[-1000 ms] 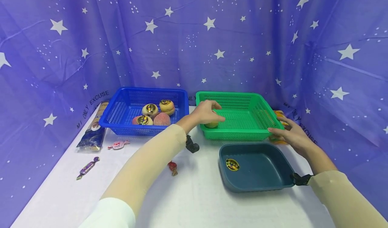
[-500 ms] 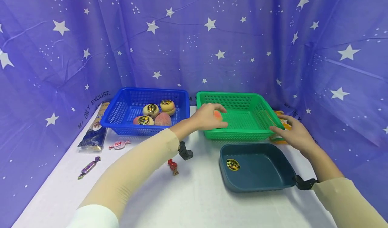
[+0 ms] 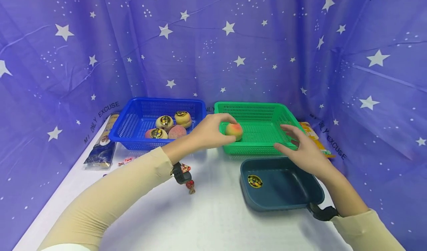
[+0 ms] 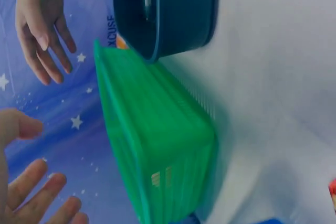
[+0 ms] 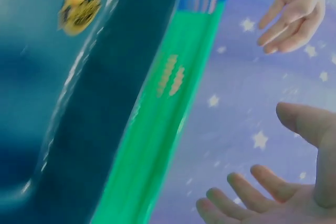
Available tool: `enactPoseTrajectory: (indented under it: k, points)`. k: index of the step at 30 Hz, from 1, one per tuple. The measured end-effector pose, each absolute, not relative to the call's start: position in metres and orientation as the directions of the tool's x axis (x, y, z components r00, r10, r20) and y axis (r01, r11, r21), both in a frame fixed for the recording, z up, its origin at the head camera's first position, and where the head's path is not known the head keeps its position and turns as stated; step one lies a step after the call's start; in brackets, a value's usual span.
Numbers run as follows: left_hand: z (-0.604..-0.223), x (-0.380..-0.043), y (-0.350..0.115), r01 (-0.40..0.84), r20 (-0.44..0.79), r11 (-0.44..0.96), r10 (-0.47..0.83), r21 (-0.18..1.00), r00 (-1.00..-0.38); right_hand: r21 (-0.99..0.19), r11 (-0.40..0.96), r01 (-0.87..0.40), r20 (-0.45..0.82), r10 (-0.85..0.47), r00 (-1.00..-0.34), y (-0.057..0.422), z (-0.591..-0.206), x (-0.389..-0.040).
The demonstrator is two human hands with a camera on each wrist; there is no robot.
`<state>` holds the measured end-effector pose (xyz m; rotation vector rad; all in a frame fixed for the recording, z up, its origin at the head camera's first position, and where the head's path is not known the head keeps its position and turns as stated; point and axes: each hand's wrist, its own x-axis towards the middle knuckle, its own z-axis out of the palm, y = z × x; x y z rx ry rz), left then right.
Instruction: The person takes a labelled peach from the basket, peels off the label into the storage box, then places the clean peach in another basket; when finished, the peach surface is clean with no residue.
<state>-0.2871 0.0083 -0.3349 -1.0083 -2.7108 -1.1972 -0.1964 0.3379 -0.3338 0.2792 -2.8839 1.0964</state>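
Observation:
A yellow peach (image 3: 234,131) with a red blush sits at the left end of the green basket (image 3: 257,147). My left hand (image 3: 213,130) hovers over that basket's left rim, thumb and fingers spread beside the peach. In the left wrist view the left hand (image 4: 37,187) shows nothing between its fingers. My right hand (image 3: 305,151), fingers apart, is above the green basket's front right corner and the back edge of the dark teal tub (image 3: 281,202). Nothing is held by the right hand (image 5: 273,192) in the right wrist view either.
A blue basket (image 3: 133,143) holding several peaches (image 3: 177,131) stands at the back left. Beside it lies a dark blue packet (image 3: 101,152). Wrapped candies (image 3: 190,185) lie on the white table (image 3: 213,225). A yellow-orange packet (image 3: 315,138) is behind the right hand.
My left hand has drawn back leftward from over the peach, which now shows plainly. My right hand has left the green basket's right rim and moved inward, fingers opening wider.

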Motion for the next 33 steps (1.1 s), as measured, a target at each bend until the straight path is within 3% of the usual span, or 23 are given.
enactPoseTrajectory:
  k: [8, 17, 25, 33]
  points:
    - [-0.327, -0.294, -0.041, 0.507, 0.255, 0.615, 0.454, 0.603, -0.854, -0.732, 0.627, -0.267, 0.123, -0.263, -0.957, 0.286, -0.333, -0.185]
    - [-0.333, -0.322, -0.112, 0.243, 0.086, 0.736, 0.244, 0.632, -0.966, -0.836, 0.473, -0.279, 0.142, -0.305, -0.942, 0.222, -0.347, -0.181]
    - [-0.343, -0.341, -0.158, 0.106, -0.097, 0.798, 0.201, 0.593, -0.975, -0.937, 0.343, -0.071, -0.009, -0.225, -0.974, 0.159, -0.377, -0.173]
    - [-0.351, -0.357, -0.186, -0.005, -0.292, 0.825, 0.194, 0.564, -0.937, -0.989, 0.143, 0.035, -0.043, -0.054, -0.998, 0.112, -0.412, -0.190]
